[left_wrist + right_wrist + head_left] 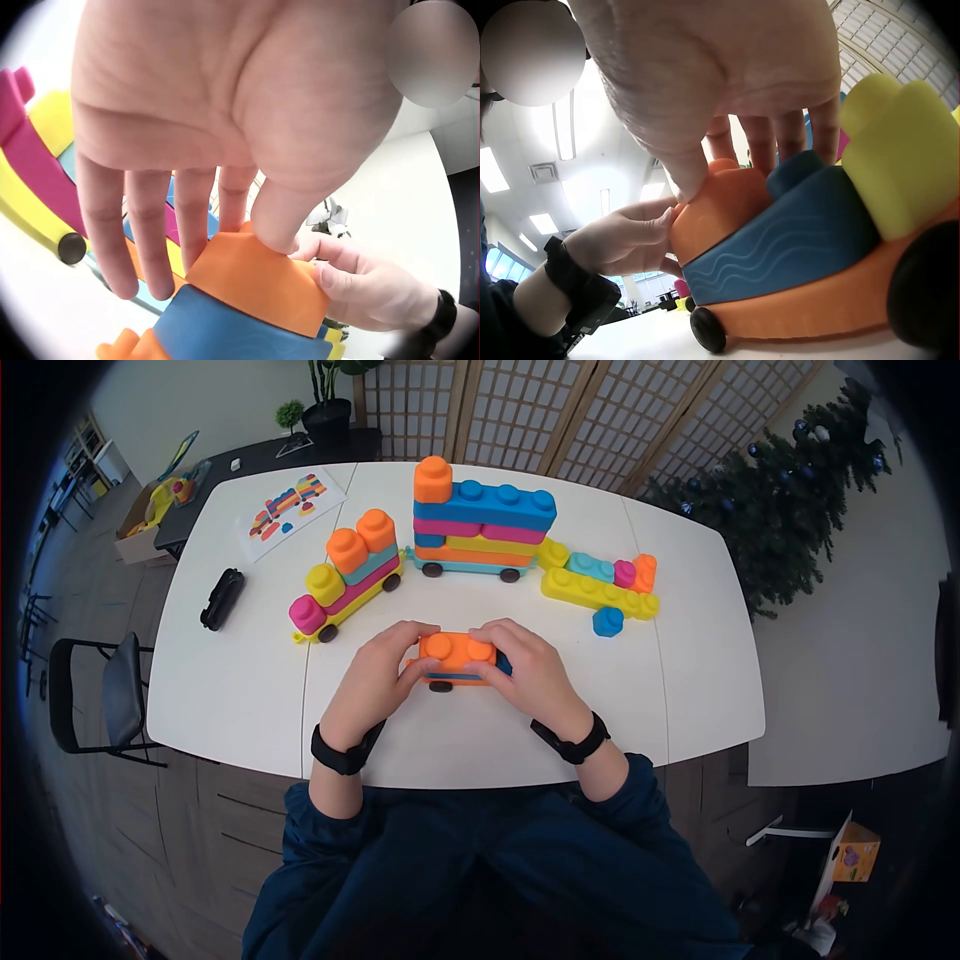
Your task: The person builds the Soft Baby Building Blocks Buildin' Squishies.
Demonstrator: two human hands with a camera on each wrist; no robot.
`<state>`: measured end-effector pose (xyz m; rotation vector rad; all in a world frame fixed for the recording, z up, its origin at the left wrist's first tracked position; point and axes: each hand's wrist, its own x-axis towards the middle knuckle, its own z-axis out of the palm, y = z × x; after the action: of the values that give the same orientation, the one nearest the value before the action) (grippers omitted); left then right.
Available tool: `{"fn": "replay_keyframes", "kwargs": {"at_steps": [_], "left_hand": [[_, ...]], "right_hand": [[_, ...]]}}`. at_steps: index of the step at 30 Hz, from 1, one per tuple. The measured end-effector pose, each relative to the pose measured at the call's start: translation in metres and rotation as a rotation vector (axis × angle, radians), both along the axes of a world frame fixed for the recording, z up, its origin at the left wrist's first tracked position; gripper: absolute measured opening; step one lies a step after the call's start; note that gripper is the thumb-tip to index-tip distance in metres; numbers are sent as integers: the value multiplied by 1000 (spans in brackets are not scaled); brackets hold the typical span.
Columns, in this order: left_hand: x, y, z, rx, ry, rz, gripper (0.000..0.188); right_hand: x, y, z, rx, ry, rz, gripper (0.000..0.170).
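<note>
An orange block with round studs sits on top of a blue block with wavy lines. Both stand on an orange wheeled base, which also carries a yellow block that the right hand hides in the head view. My left hand pinches one end of the orange block, thumb on the near side and fingers on the far side. At the other end, my right hand holds the same block between thumb and fingers. One stud of the blue block shows beside the orange one.
Behind the hands stand a tall block stack on a wheeled base and, at left, another loaded wagon. Loose blocks include a long yellow one and a small blue one. A picture sheet and black case lie leftward.
</note>
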<state>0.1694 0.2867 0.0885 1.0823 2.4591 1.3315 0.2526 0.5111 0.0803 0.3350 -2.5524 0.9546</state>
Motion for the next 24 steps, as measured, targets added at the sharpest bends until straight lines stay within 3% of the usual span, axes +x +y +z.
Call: {"fn": "replay_keyframes", "kwargs": {"at_steps": [7,9,16,19,24], "left_hand": [[4,10,1,40,147,-7,40],[4,11,0,-9,31,9,40],[2,12,2,-4,-6,21,41],[2,11,1,-12,-10,28,41],[3,12,-2,17,-8,28,41]], "right_hand": [[-1,0,-2,-7,47,4,33],[0,1,-2,-6,20,-2,34],[7,48,24,-78,-178,121,45],[7,103,37,18,-178,-217,40],[-6,210,12,261,-151,-780,36]]}}
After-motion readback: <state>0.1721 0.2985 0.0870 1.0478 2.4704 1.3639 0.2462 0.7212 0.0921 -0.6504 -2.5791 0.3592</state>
